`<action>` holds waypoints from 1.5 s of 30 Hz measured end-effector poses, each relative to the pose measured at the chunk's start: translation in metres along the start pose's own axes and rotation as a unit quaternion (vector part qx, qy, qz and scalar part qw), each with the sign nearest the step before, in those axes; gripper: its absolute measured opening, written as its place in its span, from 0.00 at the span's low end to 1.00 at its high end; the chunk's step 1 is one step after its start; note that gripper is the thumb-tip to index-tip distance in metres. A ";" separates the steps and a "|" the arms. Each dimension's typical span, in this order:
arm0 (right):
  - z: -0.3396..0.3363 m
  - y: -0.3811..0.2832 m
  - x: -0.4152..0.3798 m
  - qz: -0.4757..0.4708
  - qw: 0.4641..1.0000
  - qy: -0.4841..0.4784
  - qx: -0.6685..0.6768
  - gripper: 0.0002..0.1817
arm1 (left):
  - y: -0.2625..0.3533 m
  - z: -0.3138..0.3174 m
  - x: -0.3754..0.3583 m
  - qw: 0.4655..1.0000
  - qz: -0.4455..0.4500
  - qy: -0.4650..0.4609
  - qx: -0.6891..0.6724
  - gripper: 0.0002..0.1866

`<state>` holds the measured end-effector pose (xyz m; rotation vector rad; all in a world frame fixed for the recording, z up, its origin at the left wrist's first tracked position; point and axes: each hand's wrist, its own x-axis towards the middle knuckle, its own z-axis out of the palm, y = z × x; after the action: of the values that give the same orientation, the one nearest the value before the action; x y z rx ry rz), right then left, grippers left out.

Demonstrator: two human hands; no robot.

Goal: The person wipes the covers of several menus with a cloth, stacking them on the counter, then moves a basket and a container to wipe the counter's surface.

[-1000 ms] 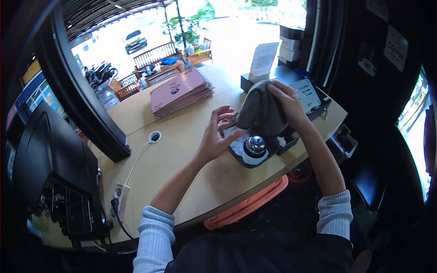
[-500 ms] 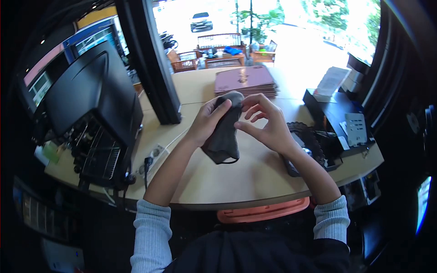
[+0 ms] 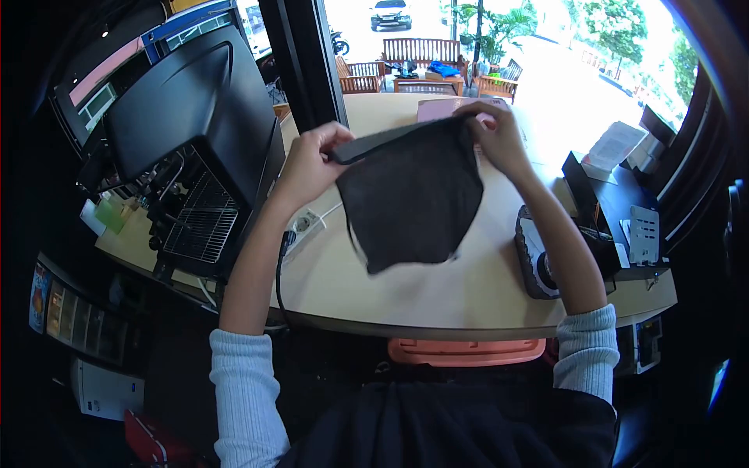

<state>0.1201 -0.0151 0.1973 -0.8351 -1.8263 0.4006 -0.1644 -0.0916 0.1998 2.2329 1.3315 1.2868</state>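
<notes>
A dark grey cloth piece [image 3: 413, 195] hangs spread out above the counter, with a thin loop or cord along its left side. My left hand [image 3: 314, 160] pinches its upper left corner, and my right hand [image 3: 499, 142] grips the upper right corner. The top edge is folded over and shows a lighter grey strip. Behind the cloth, a pink stack [image 3: 437, 108] is mostly hidden.
A black espresso machine [image 3: 195, 125] stands at the left beside a dark post [image 3: 308, 66]. A power strip [image 3: 306, 234] lies near it. On the right are a dark scalloped tray [image 3: 530, 269] and a black box [image 3: 624, 195] with papers.
The cloth was bunched and narrow; now it is opened wide. My hands have moved apart and slightly up, and my right hand now grips a corner. The camera view has shifted.
</notes>
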 end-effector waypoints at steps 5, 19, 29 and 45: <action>-0.031 -0.014 0.005 -0.103 0.993 0.066 0.006 0.12 | 0.015 0.011 0.005 0.997 0.009 0.082 -0.008 0.06; 0.002 0.001 -0.164 0.198 0.958 -0.207 0.019 0.11 | -0.064 0.070 -0.133 0.928 -0.219 -0.274 -0.123 0.09; 0.066 0.025 -0.139 -0.001 0.943 -0.210 -0.256 0.22 | -0.071 0.068 -0.111 0.984 -0.175 -0.023 0.027 0.24; 0.106 0.063 -0.121 0.003 0.946 -0.209 -0.248 0.18 | -0.092 0.070 -0.117 0.988 -0.141 -0.051 0.043 0.12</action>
<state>0.0728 -0.0446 0.0341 -1.1606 -2.3741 0.1190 -0.1865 -0.1187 0.0392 2.0398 1.6212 1.0197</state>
